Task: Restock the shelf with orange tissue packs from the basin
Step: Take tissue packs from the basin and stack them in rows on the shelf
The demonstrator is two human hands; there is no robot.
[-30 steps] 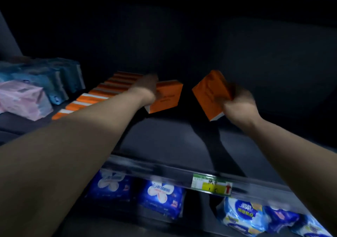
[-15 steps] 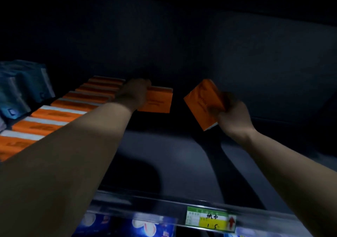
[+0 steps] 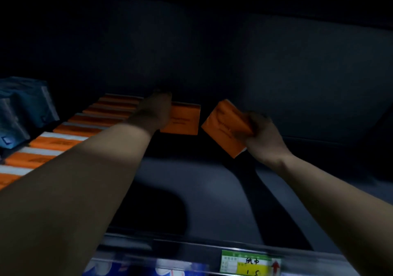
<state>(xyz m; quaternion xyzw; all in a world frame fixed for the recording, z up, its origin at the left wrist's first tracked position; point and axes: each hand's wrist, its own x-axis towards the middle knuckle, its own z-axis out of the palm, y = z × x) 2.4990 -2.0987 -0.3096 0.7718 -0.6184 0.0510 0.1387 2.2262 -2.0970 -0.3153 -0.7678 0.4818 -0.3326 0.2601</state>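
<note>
One orange tissue pack point(image 3: 183, 120) stood upright at the back of the dark shelf point(image 3: 202, 186), at the far end of the row of orange packs point(image 3: 70, 139) running along the left. My left hand point(image 3: 153, 111) lay over its left part, fingers curled onto it; how tightly, I could not tell. A second orange pack point(image 3: 225, 127) was tilted in the air just right of the first, not touching it, gripped at its right edge by my right hand point(image 3: 262, 136), fingers closed around it. Blue packages point(image 3: 23, 107) sat at far left. A green-and-yellow price label point(image 3: 249, 264) was on the shelf's front rail
</note>
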